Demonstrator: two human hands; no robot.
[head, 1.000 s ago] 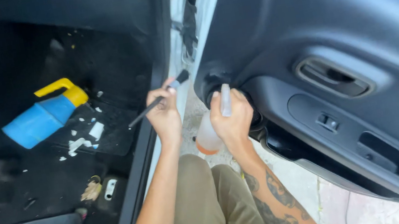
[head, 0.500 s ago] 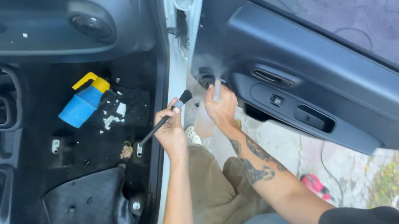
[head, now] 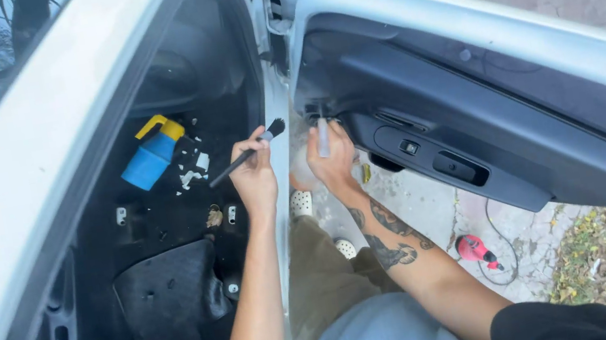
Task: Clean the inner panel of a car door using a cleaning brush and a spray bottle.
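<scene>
My left hand grips a thin black detailing brush, its bristle tip raised toward the door sill of a white car. My right hand is closed on a clear spray bottle with a white nozzle, held near the front lower corner of the open car door. Both hands are close together in the gap between the door and the car body. My tattooed right forearm reaches forward.
A blue bottle with a yellow handle lies on the dark car floor with white paper scraps beside it. A black floor mat lies nearer. A red tool with a cord rests on the paving outside.
The view has pulled back and risen, so the car roof and door top now show. Both hands keep their hold on the brush and bottle at the same spot by the door's front corner.
</scene>
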